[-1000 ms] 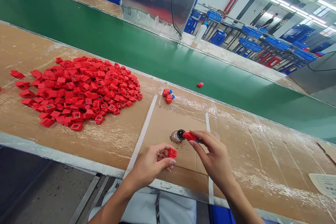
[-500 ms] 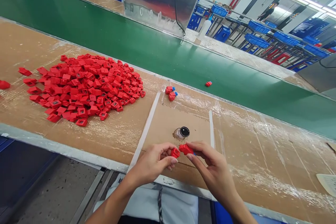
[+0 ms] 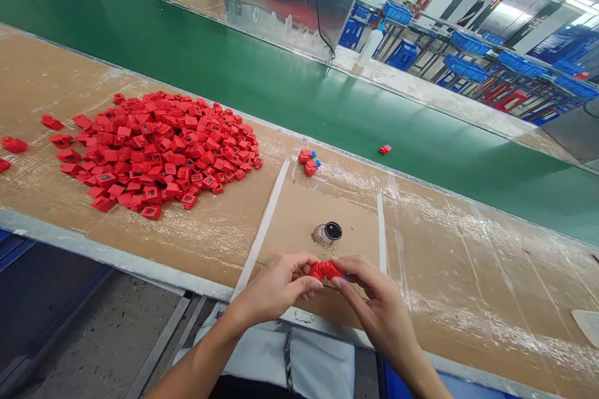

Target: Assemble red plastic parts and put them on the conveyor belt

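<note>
Now the gap is gone: left hand [image 3: 279, 285] pinches a red block [image 3: 317, 270], right hand [image 3: 382, 298] pinches a touching red piece [image 3: 333, 270].

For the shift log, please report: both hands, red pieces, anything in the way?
Left hand pinching red piece; right hand pinching blue-tipped red piece. Pieces end to end, seemingly touching. Black-topped jar beyond, not between.

Held pieces [image 3: 332, 270]: red, blue at right end. Pile [image 3: 163, 149]: red, some faces dark-centred. Loose pair [image 3: 309, 168]: red, blue tips. Jar [image 3: 333, 230]: black top. Tape [image 3: 264, 224]: white. Belt [image 3: 187, 43]: green. Cardboard [image 3: 210, 243]: brown, pale scuffs. Bins [image 3: 470, 43]: blue. Stool [image 3: 512, 100]: red.
</note>
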